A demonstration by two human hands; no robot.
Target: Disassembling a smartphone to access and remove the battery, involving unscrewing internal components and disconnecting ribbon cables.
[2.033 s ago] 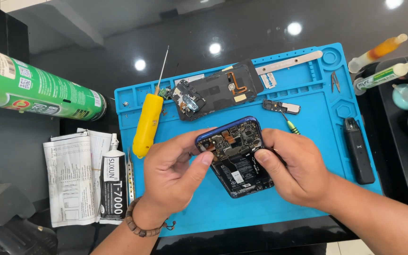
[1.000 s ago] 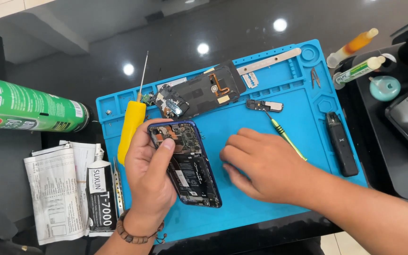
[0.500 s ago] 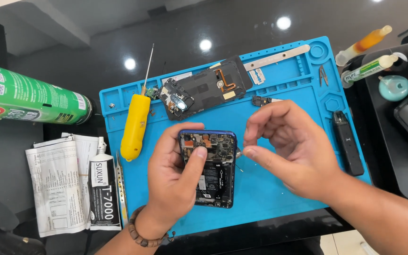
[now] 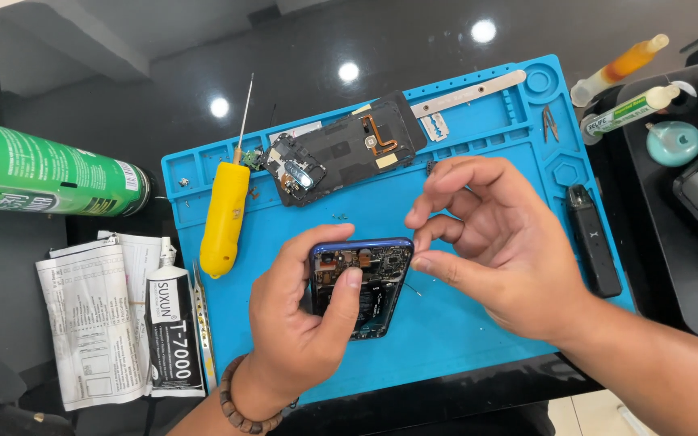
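We hold the opened phone in our left hand, just below the middle of the frame, over the blue work mat. The left fingers wrap it from its left edge and the thumb presses down on the exposed boards, so that hand is closed on the phone. Its long axis runs from the top of the frame toward the bottom, leaning slightly so the lower end drifts left; the end with the crowded circuit parts points up and away from us, toward the removed black back cover lying at the upper middle of the mat.

Our right hand sits immediately right of the phone's upper right corner, and it is the free one nearer that corner. Its thumb and forefinger are drawn close together just beside the corner (whether something tiny is pinched there, we cannot tell), while the other fingers are loosely spread above.

To the left of the phone, the yellow-handled screwdriver lies on the mat with its shaft pointing to the top of the frame.
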